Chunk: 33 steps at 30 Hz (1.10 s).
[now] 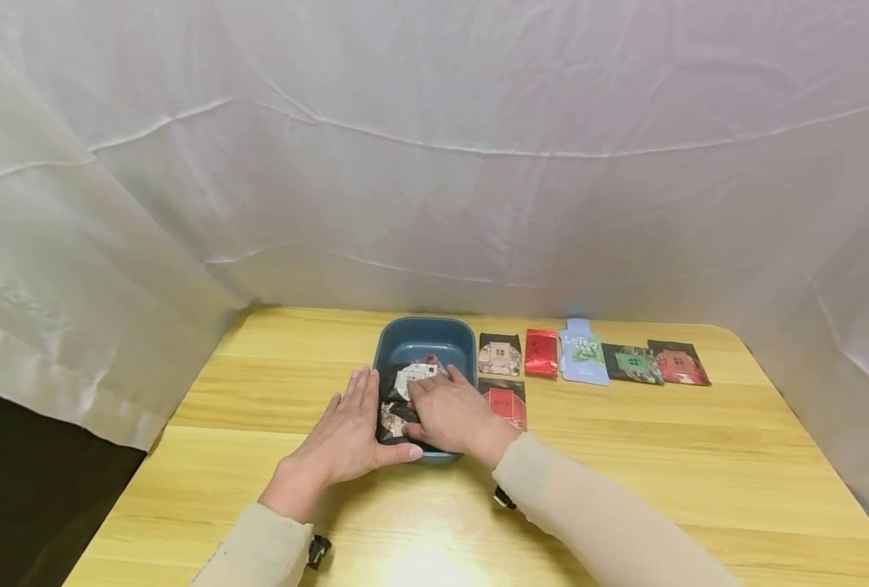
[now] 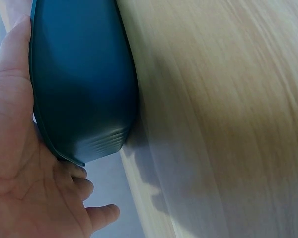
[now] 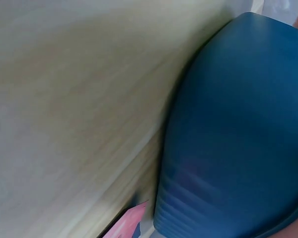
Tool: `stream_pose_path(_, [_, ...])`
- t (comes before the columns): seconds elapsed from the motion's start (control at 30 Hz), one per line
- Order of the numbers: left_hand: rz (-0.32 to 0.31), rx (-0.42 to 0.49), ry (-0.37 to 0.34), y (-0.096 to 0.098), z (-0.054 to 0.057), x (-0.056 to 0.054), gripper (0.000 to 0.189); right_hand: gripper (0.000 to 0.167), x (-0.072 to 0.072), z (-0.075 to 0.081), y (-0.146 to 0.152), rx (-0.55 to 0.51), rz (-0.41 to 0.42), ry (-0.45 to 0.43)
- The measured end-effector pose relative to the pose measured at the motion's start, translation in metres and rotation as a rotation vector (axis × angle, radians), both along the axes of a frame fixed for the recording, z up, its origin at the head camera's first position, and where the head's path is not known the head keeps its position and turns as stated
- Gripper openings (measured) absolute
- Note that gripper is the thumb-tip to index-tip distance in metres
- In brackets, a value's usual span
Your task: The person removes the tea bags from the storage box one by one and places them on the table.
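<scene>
A deep blue plastic bin [image 1: 421, 328] stands on the wooden table and holds several dark tea sachets with pale labels, such as this white-labelled sachet [image 1: 411, 377]. My left hand [image 1: 342, 432] lies along the bin's left rim, fingers straight and thumb across its front corner; in the left wrist view the palm is beside the bin's wall [image 2: 84, 79]. Reaching over the right rim, my right hand [image 1: 455, 412] is down among the sachets, thumb and fingers at them. Whether it pinches one I cannot tell. The right wrist view shows mostly the bin's outer wall [image 3: 238, 124].
Right of the bin lies a row of flat packets: a beige-labelled sachet [image 1: 500, 355], a shiny red packet [image 1: 541, 353], a light blue packet [image 1: 584, 359], a green-labelled sachet [image 1: 633, 364] and a red-labelled sachet [image 1: 678, 364]. Another red sachet [image 1: 504, 401] lies nearer. Behind hangs pale cloth [image 1: 478, 204].
</scene>
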<state>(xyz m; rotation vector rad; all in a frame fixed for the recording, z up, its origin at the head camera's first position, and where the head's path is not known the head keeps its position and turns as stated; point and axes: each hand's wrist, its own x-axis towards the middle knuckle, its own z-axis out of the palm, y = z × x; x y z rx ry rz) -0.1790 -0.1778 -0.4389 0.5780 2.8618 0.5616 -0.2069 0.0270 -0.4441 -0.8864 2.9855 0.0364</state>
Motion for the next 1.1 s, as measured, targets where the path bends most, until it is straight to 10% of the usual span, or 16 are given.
stream_pose_path(0.27, [-0.014, -0.008, 0.002, 0.0002, 0.0016, -0.0016, 0.137, 0.038, -0.0002, -0.0025, 0.004, -0.125, 0.034, 0.129])
stream_pose_path(0.67, [-0.013, 0.003, 0.007, 0.0004, 0.0004, -0.0018, 0.137, 0.075, 0.0, -0.0013, 0.0004, -0.006, 0.018, 0.02])
stream_pose_path(1.1, [-0.011, 0.011, -0.011, -0.0012, -0.0001, -0.0008, 0.139, 0.035, 0.0002, -0.0037, 0.0017, -0.085, 0.062, 0.104])
